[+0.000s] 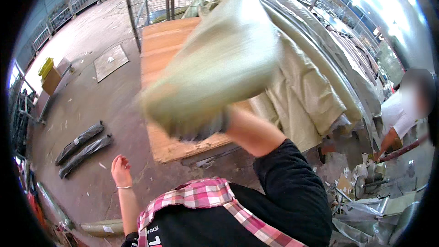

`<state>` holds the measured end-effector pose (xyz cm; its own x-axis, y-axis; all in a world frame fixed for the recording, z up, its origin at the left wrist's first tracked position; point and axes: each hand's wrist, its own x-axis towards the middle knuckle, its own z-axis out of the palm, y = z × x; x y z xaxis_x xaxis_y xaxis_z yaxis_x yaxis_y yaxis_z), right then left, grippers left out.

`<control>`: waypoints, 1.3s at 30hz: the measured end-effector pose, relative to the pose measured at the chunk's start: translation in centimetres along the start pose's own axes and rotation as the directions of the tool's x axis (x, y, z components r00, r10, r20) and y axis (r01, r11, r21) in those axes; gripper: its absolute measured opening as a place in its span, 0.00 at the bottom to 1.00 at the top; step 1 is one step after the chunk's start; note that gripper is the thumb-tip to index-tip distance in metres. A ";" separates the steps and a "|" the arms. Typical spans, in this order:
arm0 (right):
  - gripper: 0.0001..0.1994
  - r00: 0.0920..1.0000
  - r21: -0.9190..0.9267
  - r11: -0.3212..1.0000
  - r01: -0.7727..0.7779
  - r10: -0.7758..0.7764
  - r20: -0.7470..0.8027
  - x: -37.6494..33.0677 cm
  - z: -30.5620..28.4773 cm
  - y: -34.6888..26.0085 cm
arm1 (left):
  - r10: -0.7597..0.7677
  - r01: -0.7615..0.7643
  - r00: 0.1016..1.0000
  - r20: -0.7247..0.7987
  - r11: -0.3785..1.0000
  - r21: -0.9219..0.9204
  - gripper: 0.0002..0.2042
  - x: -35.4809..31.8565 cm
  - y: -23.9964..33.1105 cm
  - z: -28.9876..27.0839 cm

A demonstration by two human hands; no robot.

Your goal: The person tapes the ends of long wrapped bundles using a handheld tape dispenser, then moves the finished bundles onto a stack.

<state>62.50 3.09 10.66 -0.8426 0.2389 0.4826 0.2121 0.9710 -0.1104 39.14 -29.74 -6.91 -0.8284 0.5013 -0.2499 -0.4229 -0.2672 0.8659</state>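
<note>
My right hand [208,128], in what looks like a dark glove and smeared by motion, reaches across my front. It is closed on the edge of a pale green woven sack [224,50], which hangs raised above a wooden board [167,41]; its fingers are mostly hidden. The lifted sack is blurred and spreads up toward the far side. More green woven sacks [304,91] lie flat and layered to the right. My left hand [121,170] is bare, away from the board over the floor. Its fingers are loosely curved with nothing in them.
Two long dark wrapped bundles [84,148] lie on the floor at left. Beyond them are a flat square sheet [111,63] and a box with yellow on top [51,75]. A metal mesh cage [157,0] stands behind the board. At right, a person [402,105] stands near scattered scrap [366,178].
</note>
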 end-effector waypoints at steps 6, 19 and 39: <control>0.15 0.712 0.116 0.948 0.296 -0.300 0.635 -6.1 12.1 -15.2 | -0.076 0.052 0.988 0.134 0.984 0.172 0.20 -1.4 1.1 4.5; 0.29 0.794 0.893 0.081 -0.442 0.500 0.347 -20.0 4.6 -17.7 | -0.432 0.290 0.828 0.358 0.876 0.385 0.36 -9.9 -10.2 5.5; 0.11 0.656 0.376 0.561 -0.737 0.727 0.202 -29.9 8.4 -19.6 | -0.019 -0.870 0.451 0.892 -0.234 0.435 0.33 -15.4 -6.9 14.0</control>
<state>79.36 -23.05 -8.94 -0.4988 0.8646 0.0609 0.5544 0.3722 -0.7444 59.91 -24.05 -2.92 -0.0378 0.9656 0.2574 0.9790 -0.0158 0.2030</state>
